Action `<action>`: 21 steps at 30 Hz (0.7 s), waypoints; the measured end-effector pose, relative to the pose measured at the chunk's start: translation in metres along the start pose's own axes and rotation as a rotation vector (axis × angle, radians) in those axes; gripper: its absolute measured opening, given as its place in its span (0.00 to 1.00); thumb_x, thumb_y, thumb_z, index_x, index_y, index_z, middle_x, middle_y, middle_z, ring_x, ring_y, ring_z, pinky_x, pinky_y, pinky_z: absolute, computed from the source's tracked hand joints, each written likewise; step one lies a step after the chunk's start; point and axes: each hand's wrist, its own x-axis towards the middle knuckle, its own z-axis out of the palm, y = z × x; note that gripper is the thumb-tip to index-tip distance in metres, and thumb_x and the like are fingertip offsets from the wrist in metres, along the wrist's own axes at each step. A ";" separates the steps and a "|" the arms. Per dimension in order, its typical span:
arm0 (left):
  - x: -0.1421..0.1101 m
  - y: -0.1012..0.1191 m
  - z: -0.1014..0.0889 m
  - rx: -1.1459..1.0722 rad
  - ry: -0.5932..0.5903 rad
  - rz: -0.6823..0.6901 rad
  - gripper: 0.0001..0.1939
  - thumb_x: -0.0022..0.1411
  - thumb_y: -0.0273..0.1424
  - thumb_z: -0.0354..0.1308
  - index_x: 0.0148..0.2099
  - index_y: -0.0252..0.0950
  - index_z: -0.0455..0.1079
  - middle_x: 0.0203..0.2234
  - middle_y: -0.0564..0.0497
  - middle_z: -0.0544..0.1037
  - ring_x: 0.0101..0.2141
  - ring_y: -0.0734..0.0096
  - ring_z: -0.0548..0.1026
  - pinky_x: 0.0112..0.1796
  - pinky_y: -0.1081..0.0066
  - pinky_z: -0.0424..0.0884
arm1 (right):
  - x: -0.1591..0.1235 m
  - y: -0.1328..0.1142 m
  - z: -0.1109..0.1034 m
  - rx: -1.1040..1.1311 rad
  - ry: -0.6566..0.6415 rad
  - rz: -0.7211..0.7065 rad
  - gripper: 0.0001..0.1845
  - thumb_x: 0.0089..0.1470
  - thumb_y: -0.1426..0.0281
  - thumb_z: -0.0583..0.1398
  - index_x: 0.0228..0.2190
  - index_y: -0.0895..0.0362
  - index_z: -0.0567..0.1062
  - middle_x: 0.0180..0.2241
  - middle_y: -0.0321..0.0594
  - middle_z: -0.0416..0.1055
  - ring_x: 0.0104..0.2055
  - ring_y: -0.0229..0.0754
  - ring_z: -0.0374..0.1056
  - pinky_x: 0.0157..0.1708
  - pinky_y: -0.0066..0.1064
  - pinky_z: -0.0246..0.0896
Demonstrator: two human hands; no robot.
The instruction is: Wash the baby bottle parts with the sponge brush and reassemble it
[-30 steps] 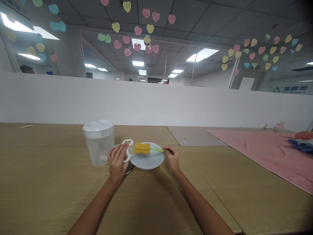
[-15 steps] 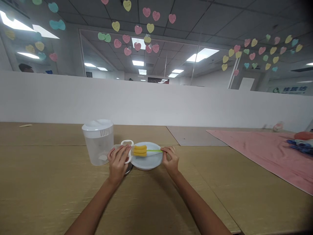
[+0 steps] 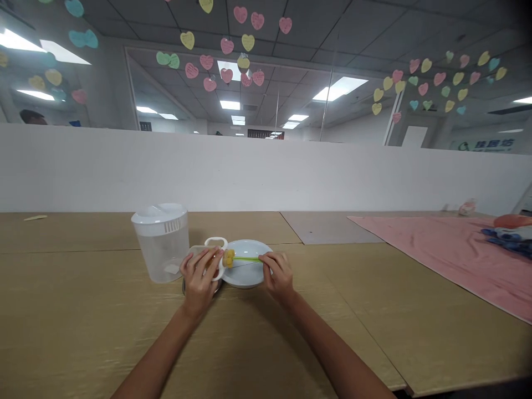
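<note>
One yellow-foam brush on a thin green stem point(image 3: 247, 259) lies nearly level above a pale, round, shallow dish point(image 3: 248, 279), its head partly inside the mouth of a clear bottle with white loop handles point(image 3: 220, 271). Left hand point(image 3: 199, 279) clamped around the bottle; right hand point(image 3: 277, 275) pinches the stem; hands apart. Further left, a translucent plastic tub with a white lid point(image 3: 160, 252). Brown tabletop point(image 3: 95, 327) beneath; pink cloth point(image 3: 440, 249) well off right.

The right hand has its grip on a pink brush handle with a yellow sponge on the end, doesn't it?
Nearly! The head view shows the brush handle is green, not pink. The right hand does have its grip on it, and a yellow sponge is on the end.
</note>
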 end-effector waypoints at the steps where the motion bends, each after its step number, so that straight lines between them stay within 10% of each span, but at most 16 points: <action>1: 0.000 0.001 0.000 -0.008 -0.008 0.015 0.24 0.58 0.22 0.49 0.56 0.41 0.63 0.45 0.46 0.74 0.48 0.62 0.67 0.52 0.58 0.53 | -0.001 -0.001 0.001 -0.004 -0.028 -0.020 0.17 0.50 0.81 0.52 0.39 0.56 0.71 0.32 0.44 0.69 0.34 0.41 0.65 0.33 0.35 0.62; 6: 0.004 0.007 -0.003 -0.036 -0.073 0.042 0.23 0.57 0.23 0.51 0.55 0.42 0.63 0.45 0.47 0.74 0.47 0.63 0.68 0.51 0.60 0.55 | -0.005 0.002 0.001 -0.101 -0.155 -0.070 0.13 0.50 0.77 0.53 0.37 0.54 0.73 0.32 0.43 0.70 0.33 0.41 0.65 0.33 0.34 0.59; 15: 0.004 -0.011 0.001 0.120 -0.111 0.063 0.24 0.58 0.20 0.47 0.54 0.45 0.65 0.45 0.49 0.75 0.46 0.65 0.70 0.55 0.56 0.48 | -0.007 0.043 -0.020 -0.365 -0.019 0.260 0.10 0.55 0.70 0.51 0.26 0.57 0.69 0.26 0.42 0.64 0.30 0.42 0.56 0.33 0.35 0.50; 21: 0.001 -0.031 -0.004 0.222 -0.098 0.018 0.21 0.61 0.23 0.43 0.54 0.40 0.65 0.48 0.50 0.72 0.48 0.60 0.69 0.54 0.53 0.50 | -0.022 0.085 -0.030 -0.611 0.228 0.765 0.17 0.58 0.66 0.44 0.27 0.58 0.68 0.27 0.45 0.63 0.33 0.47 0.57 0.35 0.38 0.48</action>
